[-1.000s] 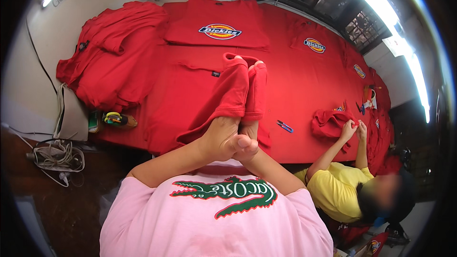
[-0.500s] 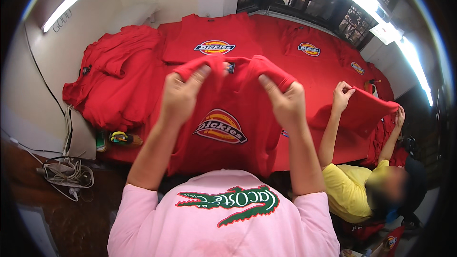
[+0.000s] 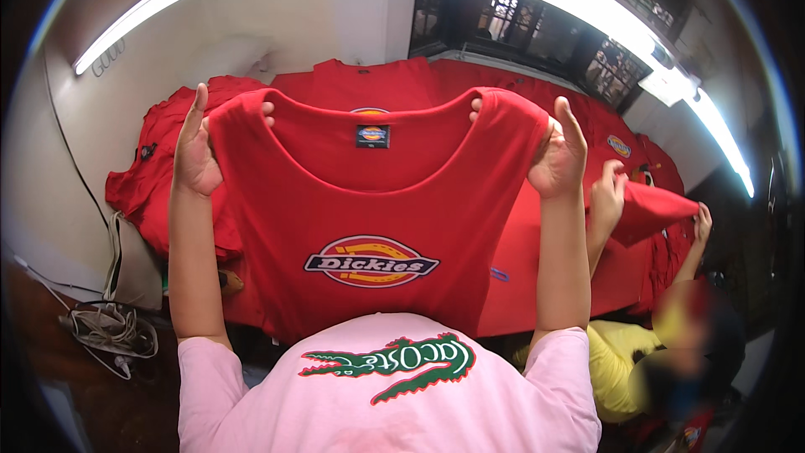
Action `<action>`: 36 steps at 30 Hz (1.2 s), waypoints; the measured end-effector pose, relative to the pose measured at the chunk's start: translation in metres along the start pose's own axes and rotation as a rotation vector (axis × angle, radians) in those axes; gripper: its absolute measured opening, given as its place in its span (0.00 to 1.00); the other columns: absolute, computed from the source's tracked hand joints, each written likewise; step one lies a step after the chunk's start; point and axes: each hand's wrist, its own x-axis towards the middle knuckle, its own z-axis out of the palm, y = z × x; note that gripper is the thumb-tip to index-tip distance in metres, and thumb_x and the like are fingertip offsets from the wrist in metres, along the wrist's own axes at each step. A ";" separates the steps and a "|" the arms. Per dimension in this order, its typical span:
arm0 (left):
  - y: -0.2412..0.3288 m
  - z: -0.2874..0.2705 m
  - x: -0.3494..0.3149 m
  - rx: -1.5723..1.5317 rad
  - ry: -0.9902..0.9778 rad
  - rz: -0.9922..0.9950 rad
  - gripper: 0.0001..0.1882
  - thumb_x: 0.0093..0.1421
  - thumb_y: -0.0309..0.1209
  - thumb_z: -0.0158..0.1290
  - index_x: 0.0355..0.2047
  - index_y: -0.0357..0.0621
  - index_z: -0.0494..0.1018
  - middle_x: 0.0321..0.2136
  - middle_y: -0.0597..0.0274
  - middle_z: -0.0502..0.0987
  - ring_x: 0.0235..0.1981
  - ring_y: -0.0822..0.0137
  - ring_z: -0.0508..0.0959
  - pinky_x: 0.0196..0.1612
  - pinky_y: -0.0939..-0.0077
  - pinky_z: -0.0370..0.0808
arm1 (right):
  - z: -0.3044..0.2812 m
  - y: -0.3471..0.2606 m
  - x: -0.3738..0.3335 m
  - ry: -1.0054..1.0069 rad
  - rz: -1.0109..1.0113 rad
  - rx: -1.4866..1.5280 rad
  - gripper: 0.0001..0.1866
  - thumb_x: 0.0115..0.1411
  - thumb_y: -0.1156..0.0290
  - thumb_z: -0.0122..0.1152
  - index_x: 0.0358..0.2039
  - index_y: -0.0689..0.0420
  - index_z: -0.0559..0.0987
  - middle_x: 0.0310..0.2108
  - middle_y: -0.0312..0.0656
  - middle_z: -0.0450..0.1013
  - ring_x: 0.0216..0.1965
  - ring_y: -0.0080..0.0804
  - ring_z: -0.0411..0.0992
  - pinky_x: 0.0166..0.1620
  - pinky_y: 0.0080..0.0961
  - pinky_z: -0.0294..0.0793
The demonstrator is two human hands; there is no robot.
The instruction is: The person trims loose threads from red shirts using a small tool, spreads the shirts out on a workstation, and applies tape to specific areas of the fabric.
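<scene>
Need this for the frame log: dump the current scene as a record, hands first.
left_hand: left hand at one shoulder of red top, fingertips showing at the neckline, thumb raised
right_hand: right hand at its other shoulder, same hold
garment_state: spread wide between both hands, chest emblem facing the camera
visible_tool: blue snips on the red work surface, partly visible
left_side: heap of red garments
right_side: co-worker in yellow, hands on another red garment
</scene>
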 end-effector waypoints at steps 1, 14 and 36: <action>0.002 0.006 0.000 0.018 -0.019 0.001 0.48 0.71 0.66 0.40 0.60 0.22 0.70 0.54 0.37 0.79 0.54 0.49 0.82 0.60 0.51 0.79 | -0.005 0.004 0.007 -0.031 0.002 0.036 0.44 0.72 0.42 0.45 0.61 0.81 0.69 0.61 0.68 0.70 0.64 0.59 0.70 0.71 0.51 0.63; -0.014 -0.054 0.024 -0.210 -0.320 -0.036 0.65 0.63 0.79 0.23 0.62 0.17 0.67 0.63 0.30 0.70 0.68 0.44 0.69 0.73 0.60 0.61 | -0.049 0.047 0.028 -0.237 0.031 0.061 0.59 0.68 0.25 0.29 0.69 0.77 0.59 0.72 0.70 0.52 0.74 0.63 0.52 0.77 0.52 0.45; -0.266 -0.263 -0.141 0.899 0.583 -0.267 0.15 0.68 0.34 0.59 0.47 0.34 0.80 0.42 0.61 0.85 0.44 0.72 0.81 0.51 0.74 0.76 | -0.225 0.292 -0.169 0.712 0.519 -0.937 0.13 0.65 0.71 0.69 0.46 0.65 0.82 0.40 0.38 0.81 0.42 0.22 0.76 0.48 0.21 0.75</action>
